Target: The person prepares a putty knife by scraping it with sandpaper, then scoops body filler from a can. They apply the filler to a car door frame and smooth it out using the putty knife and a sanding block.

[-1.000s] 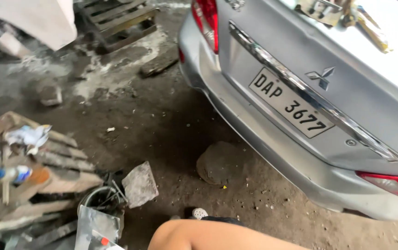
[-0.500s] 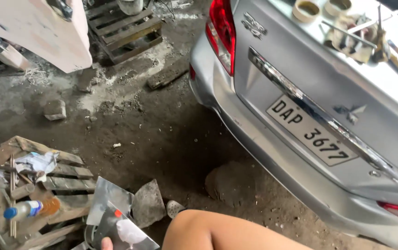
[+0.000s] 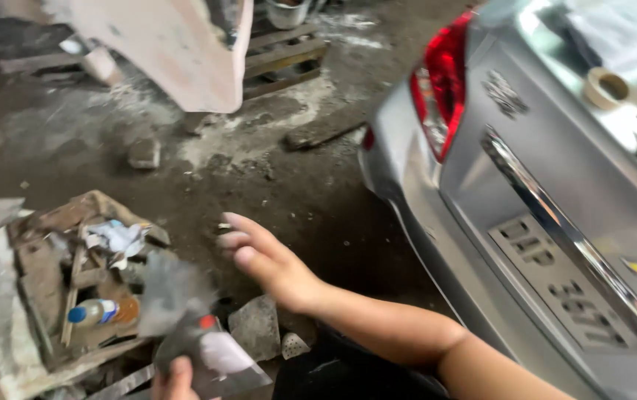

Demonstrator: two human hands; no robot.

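Right hand now out over the dirt floor, fingers spread, empty; left hand (blurred) has come up, pinching a flat scraper

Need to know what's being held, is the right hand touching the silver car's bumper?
Apart. The head view shows the right hand open over the dirt floor, with bare ground between its fingers and the silver car's bumper.

Single head-worn view, looking steeply down and forward from crouching height. Faces dirt floor ahead, wooden pallet at lower left, silver car rear close on the right. Near enough to crop own forearm at bottom edge.
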